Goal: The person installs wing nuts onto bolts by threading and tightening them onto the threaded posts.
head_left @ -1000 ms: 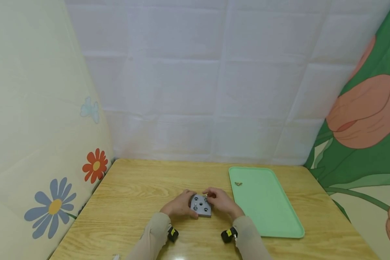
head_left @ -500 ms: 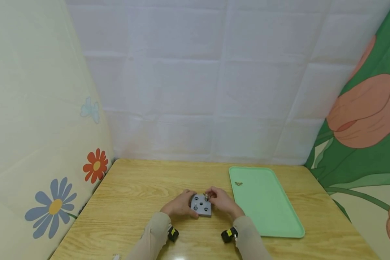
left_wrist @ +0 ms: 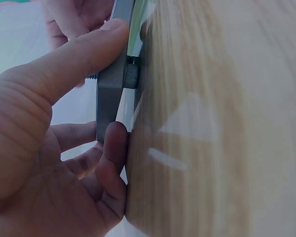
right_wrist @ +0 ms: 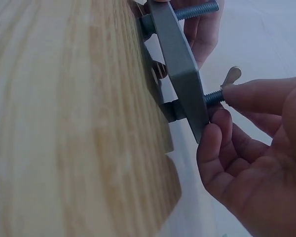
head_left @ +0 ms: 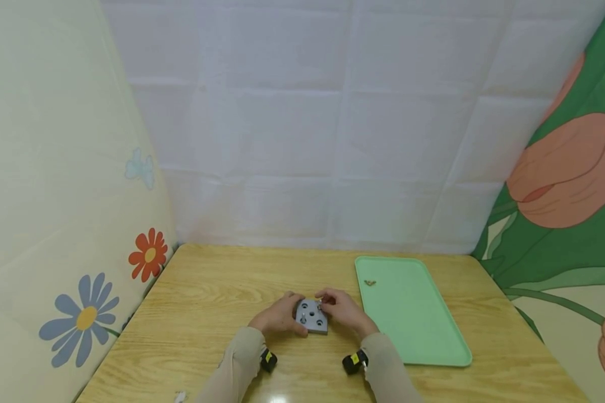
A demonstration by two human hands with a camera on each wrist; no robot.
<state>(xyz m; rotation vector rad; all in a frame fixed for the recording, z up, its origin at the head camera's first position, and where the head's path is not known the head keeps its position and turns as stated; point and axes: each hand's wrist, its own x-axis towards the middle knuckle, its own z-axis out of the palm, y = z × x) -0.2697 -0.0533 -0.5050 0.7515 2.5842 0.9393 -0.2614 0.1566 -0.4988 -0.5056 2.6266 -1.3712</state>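
A grey metal plate (head_left: 310,328) with several round holes is held just above the table. My left hand (head_left: 281,317) grips its left side, thumb on the upper face and fingers at the edge, as the left wrist view shows. Threaded bolts (right_wrist: 197,10) pass through the plate, their knurled heads (left_wrist: 131,75) facing the table. At the plate's far right corner, my right hand (head_left: 344,311) pinches a brass-coloured wing nut (right_wrist: 232,76) at the end of another bolt (right_wrist: 213,98). One wing sticks out past the thumb; the rest is hidden by the fingers.
A light green tray (head_left: 413,313) lies on the wooden table (head_left: 222,280) to the right, close to the right forearm. Small brass-coloured wing nuts (head_left: 370,283) rest near its far left corner. A small whitish item (head_left: 180,397) shows at the front edge.
My right fingers have shifted around the wing nut: it showed openly half a second ago and is now mostly covered. My left hand and the plate have stayed in place.
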